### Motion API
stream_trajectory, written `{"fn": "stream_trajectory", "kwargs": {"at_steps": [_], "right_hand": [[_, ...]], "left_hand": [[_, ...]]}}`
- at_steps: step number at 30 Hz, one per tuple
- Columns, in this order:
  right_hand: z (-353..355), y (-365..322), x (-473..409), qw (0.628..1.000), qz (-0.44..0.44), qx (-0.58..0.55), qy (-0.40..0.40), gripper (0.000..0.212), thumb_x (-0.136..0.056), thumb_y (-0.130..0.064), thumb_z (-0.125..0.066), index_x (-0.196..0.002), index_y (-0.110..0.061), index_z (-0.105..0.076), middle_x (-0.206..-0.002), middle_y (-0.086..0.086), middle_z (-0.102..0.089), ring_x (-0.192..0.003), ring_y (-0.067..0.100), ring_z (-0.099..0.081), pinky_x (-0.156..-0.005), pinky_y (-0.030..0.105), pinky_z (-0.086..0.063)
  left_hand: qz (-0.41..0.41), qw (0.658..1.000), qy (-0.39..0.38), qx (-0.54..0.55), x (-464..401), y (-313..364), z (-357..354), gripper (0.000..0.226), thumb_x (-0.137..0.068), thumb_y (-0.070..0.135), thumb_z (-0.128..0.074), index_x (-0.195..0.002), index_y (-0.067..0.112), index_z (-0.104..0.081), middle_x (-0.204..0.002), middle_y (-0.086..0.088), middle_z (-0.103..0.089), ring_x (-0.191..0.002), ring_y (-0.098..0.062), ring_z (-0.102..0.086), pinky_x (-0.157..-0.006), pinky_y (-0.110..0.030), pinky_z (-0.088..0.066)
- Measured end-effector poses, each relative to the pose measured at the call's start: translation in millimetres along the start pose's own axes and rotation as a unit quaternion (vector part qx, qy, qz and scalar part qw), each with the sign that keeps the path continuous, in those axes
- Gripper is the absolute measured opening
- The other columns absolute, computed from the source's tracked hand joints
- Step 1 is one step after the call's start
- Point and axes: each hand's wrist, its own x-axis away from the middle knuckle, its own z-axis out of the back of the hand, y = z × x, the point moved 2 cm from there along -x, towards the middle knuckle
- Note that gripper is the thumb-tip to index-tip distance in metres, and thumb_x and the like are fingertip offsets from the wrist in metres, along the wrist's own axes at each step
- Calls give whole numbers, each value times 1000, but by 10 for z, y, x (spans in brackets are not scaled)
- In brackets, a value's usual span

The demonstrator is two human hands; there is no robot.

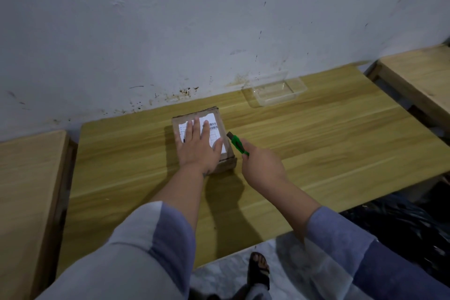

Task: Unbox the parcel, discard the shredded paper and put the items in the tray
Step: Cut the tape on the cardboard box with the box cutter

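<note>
A small brown cardboard parcel (225, 153) with a white shipping label lies closed on the wooden table (316, 148). My left hand (198, 147) presses flat on its top, fingers spread and straight. My right hand (261, 165) grips a green utility knife (237, 145) just right of the parcel, its dark tip at the parcel's upper right edge. A clear plastic tray (276, 91) stands empty at the back of the table near the wall.
A white stained wall runs behind the table. Other wooden tables stand at the left (29, 190) and the far right (418, 70). A black plastic bag (401, 221) lies on the floor at the right. My sandalled foot (259, 269) shows below the table edge.
</note>
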Motion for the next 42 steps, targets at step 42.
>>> {"fn": "stream_trajectory", "kwargs": {"at_steps": [42], "right_hand": [[-38,187,-555,963,-68,-259,2,41,-97,-26,-44,-137,-37,-45,-129,3,-61,-81,17,-52,-53,21,-39]], "left_hand": [[61,994,59,62,-4,143,39,89,-83,68,-24,-153,16,-8,-162,1,-2,-148,-17,6,-118,-53,0]]}}
